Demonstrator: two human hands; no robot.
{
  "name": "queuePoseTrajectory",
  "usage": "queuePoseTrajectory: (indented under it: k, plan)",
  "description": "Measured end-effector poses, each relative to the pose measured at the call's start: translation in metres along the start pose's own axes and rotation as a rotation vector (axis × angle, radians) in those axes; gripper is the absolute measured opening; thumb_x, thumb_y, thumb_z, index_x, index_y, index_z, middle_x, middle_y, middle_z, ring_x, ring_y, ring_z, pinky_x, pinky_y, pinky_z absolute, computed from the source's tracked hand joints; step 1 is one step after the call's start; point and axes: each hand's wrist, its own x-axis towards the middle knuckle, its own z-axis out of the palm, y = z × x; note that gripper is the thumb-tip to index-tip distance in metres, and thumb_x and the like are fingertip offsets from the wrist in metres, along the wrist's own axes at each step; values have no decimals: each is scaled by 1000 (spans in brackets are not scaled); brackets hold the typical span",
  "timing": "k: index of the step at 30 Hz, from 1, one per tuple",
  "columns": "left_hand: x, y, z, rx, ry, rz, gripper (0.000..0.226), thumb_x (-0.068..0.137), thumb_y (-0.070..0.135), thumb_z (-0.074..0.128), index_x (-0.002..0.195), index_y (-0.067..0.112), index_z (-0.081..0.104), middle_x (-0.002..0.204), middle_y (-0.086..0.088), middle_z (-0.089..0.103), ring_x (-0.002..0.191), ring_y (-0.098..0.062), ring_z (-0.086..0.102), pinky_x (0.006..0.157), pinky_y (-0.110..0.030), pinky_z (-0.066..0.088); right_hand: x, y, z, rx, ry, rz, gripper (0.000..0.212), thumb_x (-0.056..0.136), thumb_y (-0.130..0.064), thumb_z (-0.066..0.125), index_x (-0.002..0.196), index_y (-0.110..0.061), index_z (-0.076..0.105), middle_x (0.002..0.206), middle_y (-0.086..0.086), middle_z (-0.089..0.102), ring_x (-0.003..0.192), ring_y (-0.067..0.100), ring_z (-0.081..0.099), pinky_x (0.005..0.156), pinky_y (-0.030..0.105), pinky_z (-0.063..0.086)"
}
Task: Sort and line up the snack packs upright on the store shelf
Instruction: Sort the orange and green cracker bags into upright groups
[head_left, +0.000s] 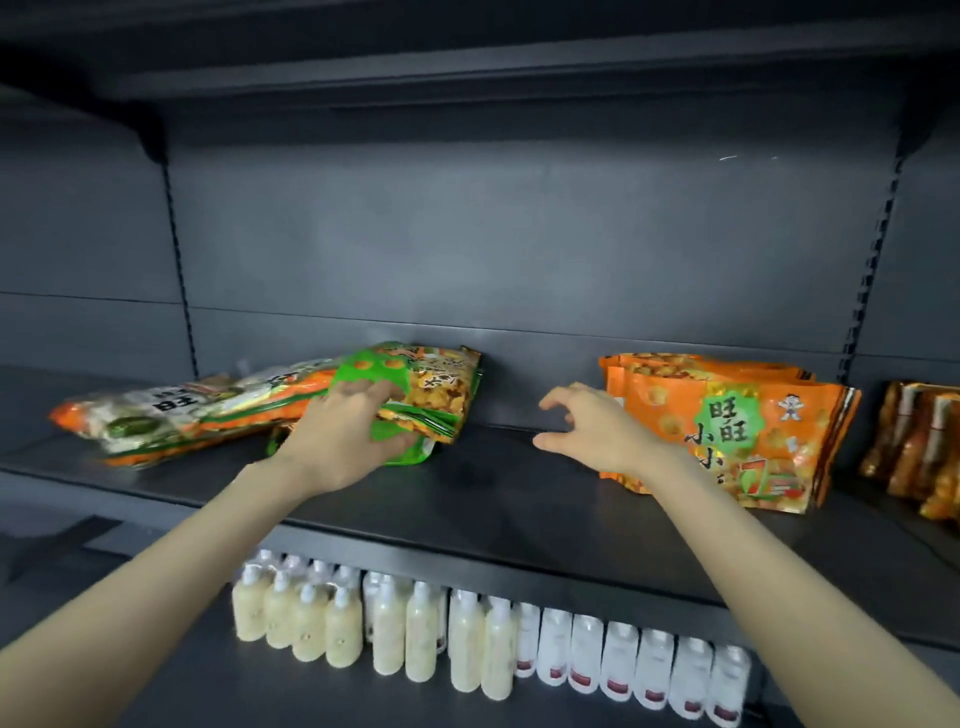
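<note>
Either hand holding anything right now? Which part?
Left hand grips the green snack pack by its near edge, fingers on top, thumb underneath. Right hand holds nothing; it hovers spread beside the orange packs.

Dark shelf (493, 499), upper level:
- Left: pile of snack packs (171, 415), orange, white and green, lying flat and overlapping.
- Green pack (415, 384) on the pile's right end, tilted; left hand (343, 441) grips its near edge, fingers over the top.
- Centre: right hand (597, 431), fingers spread and loosely bent, holding nothing, just beside the orange packs.
- Right: orange packs (727, 431) standing one behind another, leaning back.
- Far right: brown packs (914, 441), partly cut off.

Lower level: cream bottles (389, 634) in rows; white bottles (649, 670) to their right.
</note>
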Motion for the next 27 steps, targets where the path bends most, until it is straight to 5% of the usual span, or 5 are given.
queuePoseTrajectory:
  k: [9,17,24,27]
  plan:
    - [-19,-104,-16,-217,72,-101,44,84,37,66,119,12,58,122,-8,58,114,-28,54,92,-33,41,28,-77,59,130,-2,34,44,85,-40,65,122,-17,58,125,4,55,119,23,51,101,41,43]
    - [20,-135,-3,-420,88,-147,44,85,38,65,115,7,60,116,-9,64,109,-25,59,91,-33,46,67,-88,59,196,153,159,45,91,-49,51,116,-12,56,121,4,62,113,19,53,84,28,38]
    - [59,-143,20,-515,14,-113,50,86,49,57,124,17,56,119,1,63,111,-16,58,93,-27,44,111,-83,73,376,109,266,58,89,-53,53,130,-14,43,116,1,58,101,15,55,86,29,46]
    - [80,-147,30,-475,-58,-57,68,81,71,45,129,23,54,126,7,60,115,-14,55,100,-31,42,132,-76,77,474,46,329,68,85,-60,54,133,-16,38,119,-1,56,111,19,55,95,32,44]
